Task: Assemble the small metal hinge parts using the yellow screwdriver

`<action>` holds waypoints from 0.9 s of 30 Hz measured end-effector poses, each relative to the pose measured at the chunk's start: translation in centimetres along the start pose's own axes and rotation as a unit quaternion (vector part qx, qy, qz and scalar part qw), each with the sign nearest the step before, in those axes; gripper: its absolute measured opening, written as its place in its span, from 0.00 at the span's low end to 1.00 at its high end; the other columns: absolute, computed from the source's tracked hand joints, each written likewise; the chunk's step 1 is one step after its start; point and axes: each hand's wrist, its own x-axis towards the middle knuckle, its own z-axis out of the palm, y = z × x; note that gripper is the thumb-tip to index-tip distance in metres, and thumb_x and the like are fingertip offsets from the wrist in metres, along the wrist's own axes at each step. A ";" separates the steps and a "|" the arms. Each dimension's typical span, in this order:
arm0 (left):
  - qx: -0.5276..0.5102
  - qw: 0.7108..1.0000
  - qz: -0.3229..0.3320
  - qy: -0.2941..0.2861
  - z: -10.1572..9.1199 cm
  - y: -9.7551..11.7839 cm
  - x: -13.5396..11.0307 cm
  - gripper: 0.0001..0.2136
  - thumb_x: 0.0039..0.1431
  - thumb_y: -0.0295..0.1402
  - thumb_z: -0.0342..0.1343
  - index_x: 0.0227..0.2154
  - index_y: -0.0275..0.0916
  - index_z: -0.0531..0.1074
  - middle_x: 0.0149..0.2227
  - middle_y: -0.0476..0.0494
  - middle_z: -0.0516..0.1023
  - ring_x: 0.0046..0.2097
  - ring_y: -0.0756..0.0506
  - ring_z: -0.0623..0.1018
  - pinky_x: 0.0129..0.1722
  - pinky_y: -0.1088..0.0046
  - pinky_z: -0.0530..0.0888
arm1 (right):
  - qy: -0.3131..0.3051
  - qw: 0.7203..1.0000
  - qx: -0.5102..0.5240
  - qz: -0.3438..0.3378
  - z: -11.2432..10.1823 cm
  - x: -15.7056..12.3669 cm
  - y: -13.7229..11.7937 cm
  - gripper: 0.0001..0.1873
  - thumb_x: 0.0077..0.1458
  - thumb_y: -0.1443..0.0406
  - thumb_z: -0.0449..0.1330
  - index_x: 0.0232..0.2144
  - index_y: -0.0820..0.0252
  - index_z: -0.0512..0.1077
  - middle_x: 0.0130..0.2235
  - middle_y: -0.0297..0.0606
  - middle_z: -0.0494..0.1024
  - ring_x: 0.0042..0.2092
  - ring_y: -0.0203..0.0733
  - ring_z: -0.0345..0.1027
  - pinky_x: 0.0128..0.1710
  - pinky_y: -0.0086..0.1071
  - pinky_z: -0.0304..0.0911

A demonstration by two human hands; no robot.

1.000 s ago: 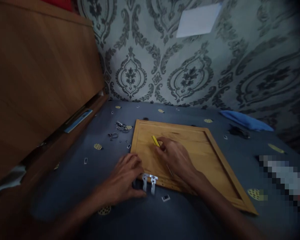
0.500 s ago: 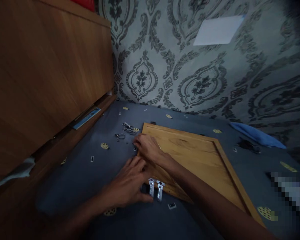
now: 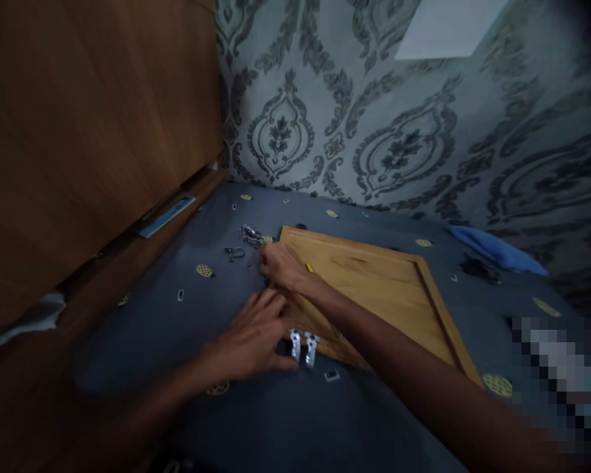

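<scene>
A framed wooden panel (image 3: 374,282), like a cabinet door, lies flat on the dark patterned bedsheet (image 3: 152,335). At its left edge my right hand (image 3: 283,266) is closed, fingertips pressed together; what they hold, if anything, is hidden. A small yellow piece (image 3: 309,268) shows just beyond my right wrist, its kind unclear. Closer to me, my left hand (image 3: 256,332) rests by the panel's near left edge, thumb and fingers apart. Two metal hinges, a left one (image 3: 295,345) and a right one (image 3: 311,350), sit at that edge beside my left thumb.
Loose metal hardware (image 3: 250,234) and a small looped piece (image 3: 235,252) lie left of the panel's far corner. A wooden cabinet (image 3: 128,118) borders the left side, a patterned wall (image 3: 325,131) the back. Blue cloth (image 3: 497,249) and a dark item (image 3: 480,269) lie right.
My view has tilted down, so the wall paper and panel appear shifted. More of the yellow piece shows beside my right wrist. Both hands stay at nearly the same spots on the panel.
</scene>
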 end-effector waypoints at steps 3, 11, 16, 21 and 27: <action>-0.007 1.000 -0.004 -0.008 -0.2 0.0 0.0 0.19 0.54 0.40 0.73 0.44 0.38 0.77 0.48 0.40 0.72 0.56 0.34 0.70 0.56 0.52 0.72 | 0.033 0.995 0.088 0.018 0.0 -0.6 1.0 0.17 0.53 0.74 0.59 0.44 0.65 0.80 0.41 0.45 0.84 0.42 0.45 0.76 0.42 0.32 0.66; -0.022 0.999 0.027 0.025 0.6 -0.8 -0.2 0.16 0.56 0.41 0.71 0.43 0.40 0.76 0.52 0.40 0.72 0.59 0.34 0.69 0.58 0.51 0.71 | 0.128 0.944 0.300 0.043 0.9 -8.1 4.4 0.11 0.57 0.64 0.59 0.37 0.64 0.80 0.33 0.38 0.83 0.32 0.37 0.74 0.33 0.29 0.70; -0.014 0.999 0.028 0.024 0.8 -1.0 -0.2 0.17 0.57 0.41 0.71 0.44 0.40 0.75 0.54 0.39 0.72 0.60 0.34 0.68 0.59 0.49 0.71 | 0.202 0.847 0.485 0.082 1.6 -13.5 5.3 0.12 0.46 0.58 0.70 0.29 0.61 0.80 0.22 0.30 0.75 0.23 0.32 0.63 0.23 0.26 0.61; -0.006 0.999 0.028 0.024 0.9 -1.2 -0.1 0.16 0.57 0.41 0.70 0.44 0.41 0.75 0.56 0.39 0.73 0.63 0.32 0.67 0.61 0.47 0.70 | 0.222 0.835 0.494 0.095 2.2 -16.3 4.9 0.10 0.48 0.60 0.70 0.32 0.60 0.83 0.27 0.35 0.81 0.26 0.34 0.69 0.27 0.28 0.66; -0.006 0.999 0.040 0.026 1.1 -1.7 0.0 0.18 0.57 0.41 0.70 0.47 0.43 0.76 0.57 0.39 0.73 0.64 0.32 0.67 0.63 0.46 0.69 | 0.241 0.845 0.473 0.061 2.9 -16.5 4.7 0.06 0.50 0.62 0.67 0.30 0.59 0.83 0.28 0.36 0.83 0.29 0.37 0.75 0.30 0.30 0.70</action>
